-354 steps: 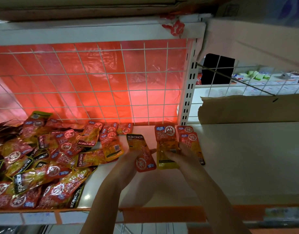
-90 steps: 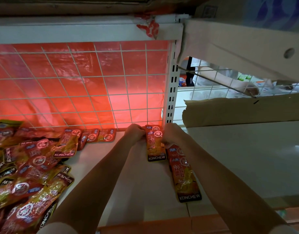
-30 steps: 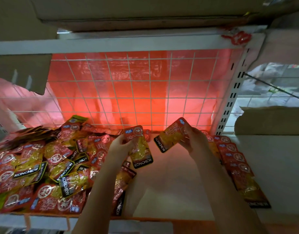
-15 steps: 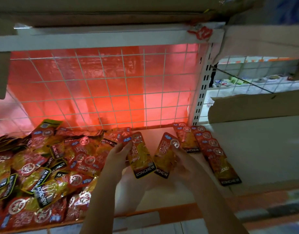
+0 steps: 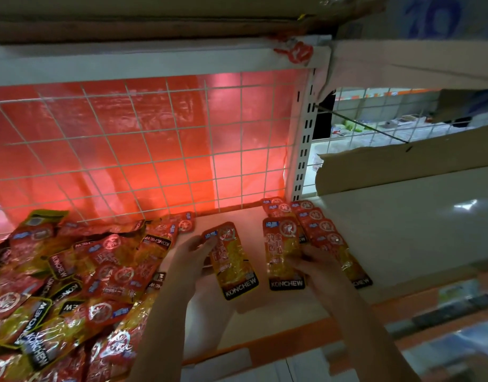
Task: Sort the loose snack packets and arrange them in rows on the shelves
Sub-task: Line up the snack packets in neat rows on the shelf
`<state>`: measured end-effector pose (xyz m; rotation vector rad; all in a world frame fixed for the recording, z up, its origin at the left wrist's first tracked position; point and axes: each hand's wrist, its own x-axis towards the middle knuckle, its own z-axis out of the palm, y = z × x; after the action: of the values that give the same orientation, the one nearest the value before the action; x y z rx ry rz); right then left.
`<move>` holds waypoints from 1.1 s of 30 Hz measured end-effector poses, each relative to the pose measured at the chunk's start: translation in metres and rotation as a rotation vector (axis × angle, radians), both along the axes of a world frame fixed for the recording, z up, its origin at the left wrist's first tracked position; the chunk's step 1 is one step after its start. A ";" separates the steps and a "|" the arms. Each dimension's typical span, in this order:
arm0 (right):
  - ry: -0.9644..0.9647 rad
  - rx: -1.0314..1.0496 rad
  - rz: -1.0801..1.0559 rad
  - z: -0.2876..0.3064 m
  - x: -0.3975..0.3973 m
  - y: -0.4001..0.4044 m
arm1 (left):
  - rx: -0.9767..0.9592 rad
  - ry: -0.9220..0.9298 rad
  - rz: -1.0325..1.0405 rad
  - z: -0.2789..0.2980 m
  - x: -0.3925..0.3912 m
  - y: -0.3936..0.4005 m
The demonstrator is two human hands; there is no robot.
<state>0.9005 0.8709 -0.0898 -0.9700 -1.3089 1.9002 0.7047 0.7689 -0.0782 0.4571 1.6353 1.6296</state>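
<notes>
My left hand [image 5: 189, 259] holds a red and yellow KONCHEW snack packet [image 5: 233, 261] by its left edge, label end toward me. My right hand [image 5: 314, 267] grips a second packet [image 5: 282, 252] along its right side, over the front of a short row of packets [image 5: 281, 212] that runs back to the wire grid. Just right of it lies a longer overlapping row of packets [image 5: 326, 230]. A loose heap of the same packets [image 5: 80, 274] covers the left part of the white shelf [image 5: 402, 230].
A white wire grid [image 5: 143, 150] with red plastic behind it closes the back. A slotted upright post [image 5: 303, 150] divides the bays. Torn cardboard [image 5: 402, 161] lies at the back of the right bay. The upper shelf edge [image 5: 154, 64] hangs overhead.
Both hands have moved slightly apart, each with its packet. The right hand's packet now sits straighter, in line with the short row at the back.
</notes>
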 end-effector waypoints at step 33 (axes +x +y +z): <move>-0.931 0.720 0.350 0.025 0.027 0.086 | -0.230 0.383 -0.173 -0.010 0.046 0.148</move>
<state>0.9277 0.9572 -0.0645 -1.3073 -2.5860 0.9532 0.7505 0.9169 -0.0880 0.8040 1.9743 1.2603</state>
